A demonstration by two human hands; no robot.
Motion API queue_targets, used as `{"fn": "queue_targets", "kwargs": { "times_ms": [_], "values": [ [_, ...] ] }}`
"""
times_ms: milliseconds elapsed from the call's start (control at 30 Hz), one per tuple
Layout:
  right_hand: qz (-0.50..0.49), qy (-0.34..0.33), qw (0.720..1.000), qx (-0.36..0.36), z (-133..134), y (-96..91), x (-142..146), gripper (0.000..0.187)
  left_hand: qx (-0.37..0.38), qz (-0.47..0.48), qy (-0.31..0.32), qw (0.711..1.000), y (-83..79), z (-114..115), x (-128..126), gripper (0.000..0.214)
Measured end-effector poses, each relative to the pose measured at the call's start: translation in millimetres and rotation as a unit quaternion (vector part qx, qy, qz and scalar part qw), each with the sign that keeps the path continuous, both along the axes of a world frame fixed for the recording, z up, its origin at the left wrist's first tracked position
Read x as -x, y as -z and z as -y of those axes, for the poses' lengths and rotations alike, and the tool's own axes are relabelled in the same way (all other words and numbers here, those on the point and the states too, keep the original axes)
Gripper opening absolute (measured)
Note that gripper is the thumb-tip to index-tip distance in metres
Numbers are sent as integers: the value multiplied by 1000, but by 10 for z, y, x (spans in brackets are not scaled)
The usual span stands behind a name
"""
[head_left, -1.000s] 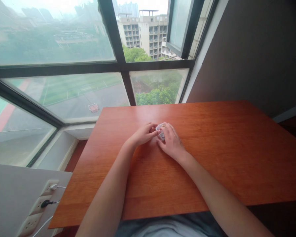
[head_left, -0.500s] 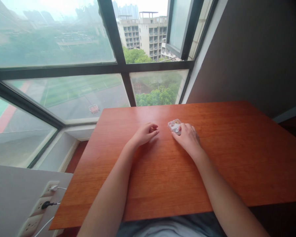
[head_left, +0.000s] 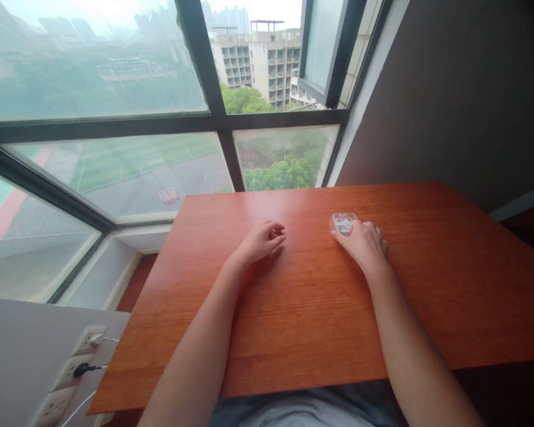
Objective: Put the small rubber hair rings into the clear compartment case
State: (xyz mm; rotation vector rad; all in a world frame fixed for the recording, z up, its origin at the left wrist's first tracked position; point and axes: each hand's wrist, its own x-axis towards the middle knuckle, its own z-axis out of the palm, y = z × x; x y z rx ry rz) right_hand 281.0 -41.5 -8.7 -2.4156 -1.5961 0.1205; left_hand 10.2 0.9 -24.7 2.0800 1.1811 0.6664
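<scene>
My right hand [head_left: 364, 243] grips a small clear plastic box [head_left: 343, 223] by its near right side, thumb at the near left corner. Small silvery and whitish pieces show through the box, too small to name, and the fingers cover part of it. To the left, my left hand [head_left: 266, 239] rests its side on the wooden table [head_left: 302, 320], its fingers curled in toward the thumb. Whatever it may hold is hidden within the fingers. A stretch of tabletop separates the two hands.
Beyond the table's far edge stands a dark-framed window [head_left: 169, 127], with one pane swung outward. A grey wall [head_left: 418, 107] rises on the right. At the lower left, wall sockets [head_left: 71, 370] hold plugs with cables beside the table's edge.
My right hand has moved the clear plastic box to the right and turned it a little. My left hand has stayed in place with its fingers curled.
</scene>
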Motion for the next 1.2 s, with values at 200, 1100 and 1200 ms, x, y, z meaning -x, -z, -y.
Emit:
{"fn": "queue_targets", "kwargs": {
  "times_ms": [200,1100,1200],
  "values": [
    [-12,-84,979,-186,-43,72,172,29,-19,-29,8,999,-19,29,-27,29],
    [-89,-429,898,-28,145,289,952,18,-72,-34,135,988,-5,149,-355,53],
    [-91,-431,897,-28,142,280,947,17,-67,-34,131,988,-1,146,-364,52]
  ]
}}
